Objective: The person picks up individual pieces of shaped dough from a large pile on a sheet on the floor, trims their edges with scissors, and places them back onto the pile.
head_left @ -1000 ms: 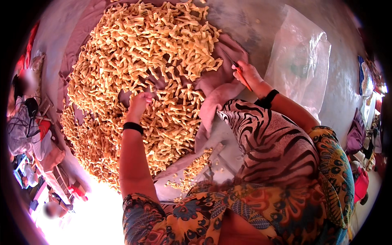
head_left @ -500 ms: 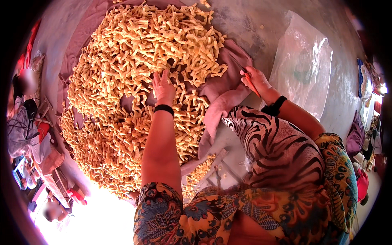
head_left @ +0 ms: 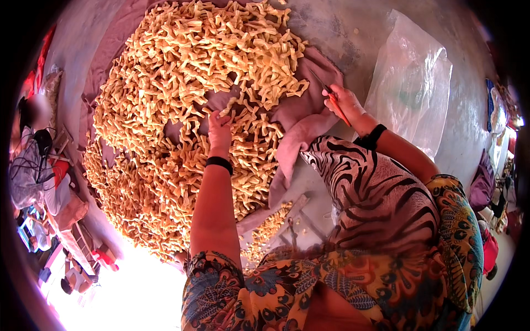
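Hundreds of pale cut strips [head_left: 182, 110] dry spread across the cloth [head_left: 309, 118]. My left hand [head_left: 220, 128] pinches one at twelve o'clock; my right hand [head_left: 345, 102], at two o'clock, grips a knife [head_left: 329, 95].

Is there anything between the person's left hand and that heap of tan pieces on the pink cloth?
Nothing visible stands between them. The left hand already lies on the heap of tan pieces, fingers on one piece by a bare patch of the pink cloth. The right hand, holding a thin orange-handled tool, stays at the cloth's edge.

Warm daylight — blown-out glare lower left
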### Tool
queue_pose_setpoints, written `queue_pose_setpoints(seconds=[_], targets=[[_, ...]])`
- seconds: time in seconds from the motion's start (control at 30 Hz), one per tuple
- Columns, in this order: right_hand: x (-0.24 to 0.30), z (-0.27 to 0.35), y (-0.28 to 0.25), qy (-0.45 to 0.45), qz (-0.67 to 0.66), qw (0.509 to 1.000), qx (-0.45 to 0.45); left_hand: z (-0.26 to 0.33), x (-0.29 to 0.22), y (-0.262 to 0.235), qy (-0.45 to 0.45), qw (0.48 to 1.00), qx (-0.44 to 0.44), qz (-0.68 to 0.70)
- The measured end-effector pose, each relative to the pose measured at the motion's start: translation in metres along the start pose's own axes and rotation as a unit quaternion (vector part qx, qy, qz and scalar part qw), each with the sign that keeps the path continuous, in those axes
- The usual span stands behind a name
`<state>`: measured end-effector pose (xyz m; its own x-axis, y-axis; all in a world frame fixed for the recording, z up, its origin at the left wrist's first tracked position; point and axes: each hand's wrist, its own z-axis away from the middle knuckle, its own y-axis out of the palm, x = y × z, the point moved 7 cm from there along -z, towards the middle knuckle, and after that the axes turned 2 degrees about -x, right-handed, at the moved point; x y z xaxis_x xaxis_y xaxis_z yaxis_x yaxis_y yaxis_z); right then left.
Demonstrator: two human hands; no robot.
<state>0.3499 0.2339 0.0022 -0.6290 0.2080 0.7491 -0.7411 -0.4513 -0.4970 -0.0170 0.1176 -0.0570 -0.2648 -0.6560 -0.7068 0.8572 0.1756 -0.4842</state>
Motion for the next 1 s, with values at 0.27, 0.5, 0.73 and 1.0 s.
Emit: queue_pose_setpoints(seconds=[0.27,0.5,0.73,1.0], targets=[[-0.007,-0.001,-0.001,0.015,-0.002,1.000,0.004,-0.015,-0.019,-0.032,0.029,0.972,-0.176,-0.150],[-0.017,-0.003,-0.004,0.040,0.028,0.999,0.004,-0.021,-0.037,-0.003,0.036,0.947,-0.094,-0.304],[0.009,0.005,-0.006,-0.035,0.052,0.998,-0.005,-0.013,-0.019,0.012,-0.088,0.987,0.004,0.138],[0.029,0.005,0.026,-0.103,-0.036,0.990,0.087,0.032,-0.011,0.017,-0.115,0.810,0.104,0.566]])
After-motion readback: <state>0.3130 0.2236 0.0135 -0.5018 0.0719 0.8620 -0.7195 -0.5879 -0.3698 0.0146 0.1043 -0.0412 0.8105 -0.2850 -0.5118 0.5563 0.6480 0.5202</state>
